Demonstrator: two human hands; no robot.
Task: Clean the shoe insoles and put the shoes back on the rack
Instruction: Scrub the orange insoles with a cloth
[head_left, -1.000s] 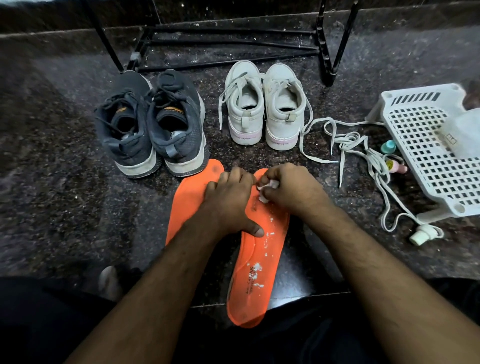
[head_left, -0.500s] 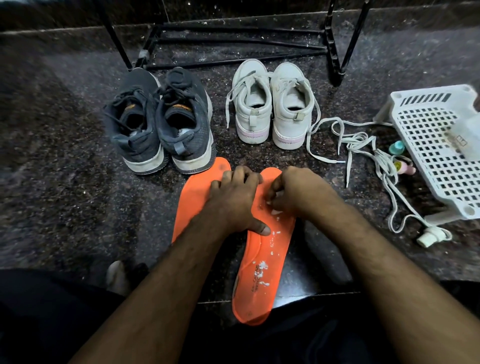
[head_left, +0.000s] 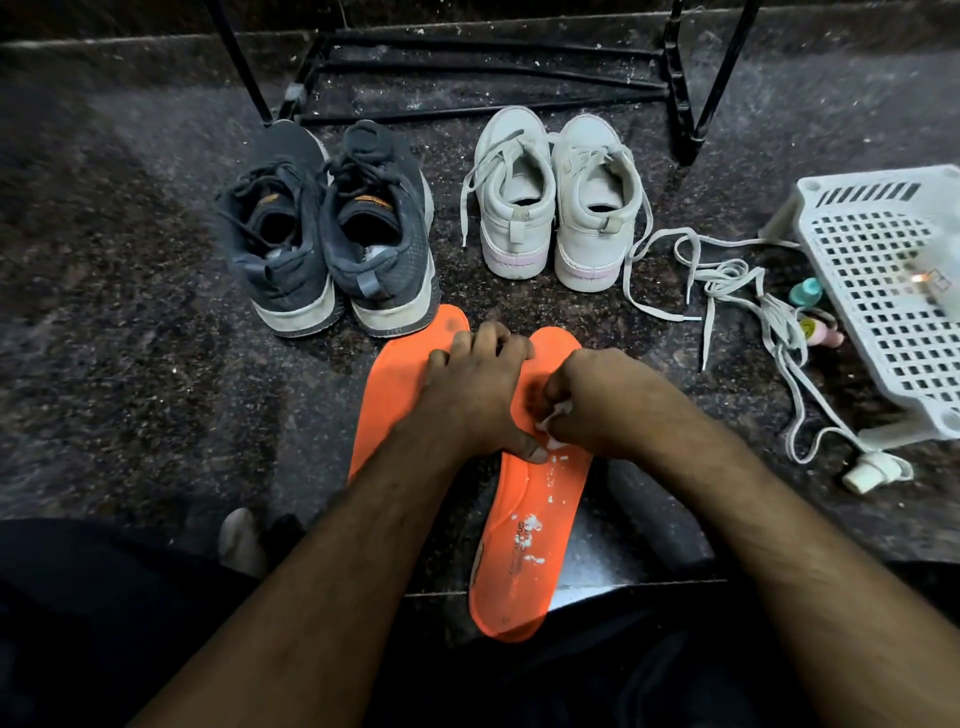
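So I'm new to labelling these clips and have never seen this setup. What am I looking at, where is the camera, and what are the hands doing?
No machine here: a person wears one camera on the head, looking down at their own two hands. They sit on a dark speckled floor. The left hand presses flat on the right orange insole, steadying it, while the right hand pinches a small white wad, probably tissue or cotton, against it. White crumbs dot that insole. A second orange insole lies beside it. Beyond them stand a pair of dark grey sneakers and a pair of white sneakers, in front of the black shoe rack. To the right lie loose white laces, small bottles and a white plastic basket.
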